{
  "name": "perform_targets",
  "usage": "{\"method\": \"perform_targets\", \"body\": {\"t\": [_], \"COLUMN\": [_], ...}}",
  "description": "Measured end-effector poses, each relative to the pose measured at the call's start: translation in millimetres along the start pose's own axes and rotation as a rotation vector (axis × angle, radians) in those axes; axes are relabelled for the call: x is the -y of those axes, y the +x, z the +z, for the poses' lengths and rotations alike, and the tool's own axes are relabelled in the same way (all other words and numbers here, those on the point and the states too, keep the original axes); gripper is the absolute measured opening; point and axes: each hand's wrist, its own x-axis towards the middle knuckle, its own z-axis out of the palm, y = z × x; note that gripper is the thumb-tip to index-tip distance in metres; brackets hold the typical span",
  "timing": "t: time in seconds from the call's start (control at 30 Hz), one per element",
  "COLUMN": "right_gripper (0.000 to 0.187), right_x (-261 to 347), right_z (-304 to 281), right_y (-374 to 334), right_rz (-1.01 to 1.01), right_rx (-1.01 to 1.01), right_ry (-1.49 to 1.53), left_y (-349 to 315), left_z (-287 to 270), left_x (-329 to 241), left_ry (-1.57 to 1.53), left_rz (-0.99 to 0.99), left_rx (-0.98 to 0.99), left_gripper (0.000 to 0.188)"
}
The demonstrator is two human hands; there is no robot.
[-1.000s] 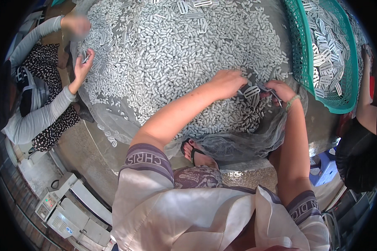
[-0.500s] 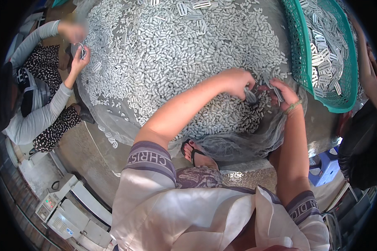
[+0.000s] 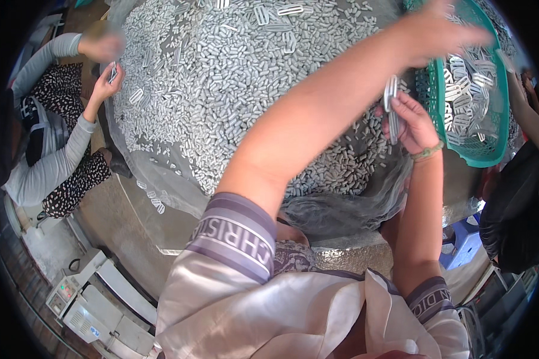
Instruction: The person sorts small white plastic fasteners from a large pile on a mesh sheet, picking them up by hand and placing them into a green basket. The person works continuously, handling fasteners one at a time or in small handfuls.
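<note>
A big heap of small silver metal pieces [image 3: 233,90] lies on a clear plastic sheet over a round table. My right hand [image 3: 412,124], with a green band at the wrist, pinches a small stack of flat metal buckles [image 3: 391,103] upright above the heap's near right edge. My left arm crosses over it. My left hand [image 3: 443,30] is blurred above the rim of a green mesh basket [image 3: 488,149], which holds flat silver buckles [image 3: 467,90]. Blur hides whether that hand holds anything.
At the left, a co-worker in grey sleeves and a dotted skirt handles a piece with both hands [image 3: 105,81] at the table's edge. A white machine [image 3: 84,299] stands lower left. A blue stool [image 3: 461,245] and a person in black [image 3: 515,209] are on the right.
My left hand has left the heap beside my right hand and swung up and right over the green basket. My right hand rose slightly, holding the buckles.
</note>
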Motion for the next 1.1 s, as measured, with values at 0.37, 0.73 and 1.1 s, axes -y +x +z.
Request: {"method": "perform_targets", "body": {"t": [0.37,0.73,1.1], "right_gripper": [0.029,0.028,0.016], "right_x": [46,88,34], "right_z": [11,-23,32], "right_y": [1,-45,-9], "right_rz": [-0.533,-1.221,-0.625], "right_rx": [-0.285,-1.233,-0.55], "right_ry": [0.374,0.309,-0.342], "left_y": [-102,-28,-48], "left_z": [-15,36,-36], "left_x": [15,57,29], "left_ry": [0.499,0.766,-0.006], "left_rz": [-0.443,0.011,-0.301], "left_rx": [-0.145,-0.115,-0.309], "left_gripper": [0.031,0.017,0.029]}}
